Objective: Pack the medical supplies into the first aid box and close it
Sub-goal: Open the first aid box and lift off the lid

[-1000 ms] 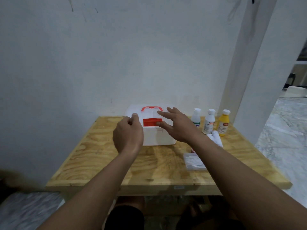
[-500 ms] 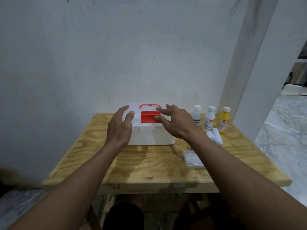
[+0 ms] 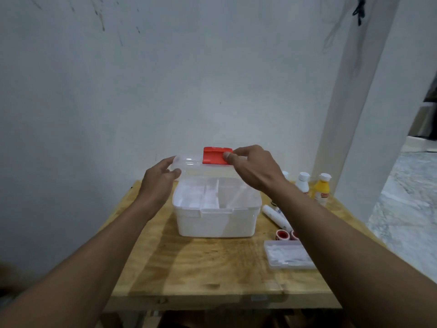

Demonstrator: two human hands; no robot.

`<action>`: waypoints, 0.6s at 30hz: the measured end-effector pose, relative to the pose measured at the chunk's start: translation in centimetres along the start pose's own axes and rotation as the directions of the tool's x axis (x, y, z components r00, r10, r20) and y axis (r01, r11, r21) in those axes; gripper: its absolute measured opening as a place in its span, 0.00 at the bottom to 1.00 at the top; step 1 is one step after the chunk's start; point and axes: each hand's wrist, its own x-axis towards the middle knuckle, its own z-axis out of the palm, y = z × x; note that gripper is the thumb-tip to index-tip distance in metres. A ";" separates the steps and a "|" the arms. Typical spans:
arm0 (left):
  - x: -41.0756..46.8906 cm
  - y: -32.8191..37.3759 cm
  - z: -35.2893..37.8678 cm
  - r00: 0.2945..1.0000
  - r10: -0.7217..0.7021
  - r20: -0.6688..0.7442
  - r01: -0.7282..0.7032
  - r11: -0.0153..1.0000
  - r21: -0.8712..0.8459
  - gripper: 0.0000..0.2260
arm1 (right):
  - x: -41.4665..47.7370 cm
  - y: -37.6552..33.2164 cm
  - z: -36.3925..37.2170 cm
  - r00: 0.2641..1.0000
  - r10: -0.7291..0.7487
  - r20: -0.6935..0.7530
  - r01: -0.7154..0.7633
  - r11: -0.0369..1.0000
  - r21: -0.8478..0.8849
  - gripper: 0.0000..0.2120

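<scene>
While hands (image 3: 158, 179) (image 3: 254, 169) grip raised lid (image 3: 189, 162), bottles (image 3: 321, 189), tube (image 3: 275, 215), clear case (image 3: 288, 258) sit beside box (image 3: 215, 222).

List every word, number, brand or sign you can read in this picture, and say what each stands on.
No text can be read here.
Yellow bottle: label with a red band, print too blurred.
White bottle: label too small, partly hidden.
White tube: dark marks, unreadable.
First aid box, lid and red latch: no text shows.
</scene>
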 end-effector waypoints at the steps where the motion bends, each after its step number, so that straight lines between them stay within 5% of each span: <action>1: 0.4 0.0 0.0 1.000 0.022 0.005 -0.022 1.000 0.013 0.15 | 0.6 -0.1 -0.2 1.000 0.022 0.006 -0.022 1.000 0.009 0.24; 10: 3.2 0.9 0.8 0.984 0.175 -0.029 -0.172 0.981 0.088 0.09 | 3.5 -0.1 -1.5 0.995 0.096 -0.025 -0.092 0.988 0.124 0.29; 13: 4.4 0.9 1.2 0.987 0.156 -0.047 -0.152 0.986 0.066 0.14 | 3.1 1.0 -1.0 0.994 0.082 -0.077 -0.068 0.984 0.165 0.39; 18: 6.1 0.9 1.6 0.995 0.071 -0.075 -0.066 0.996 0.061 0.15 | 2.2 2.8 -0.1 0.989 0.092 -0.119 -0.058 0.963 0.262 0.37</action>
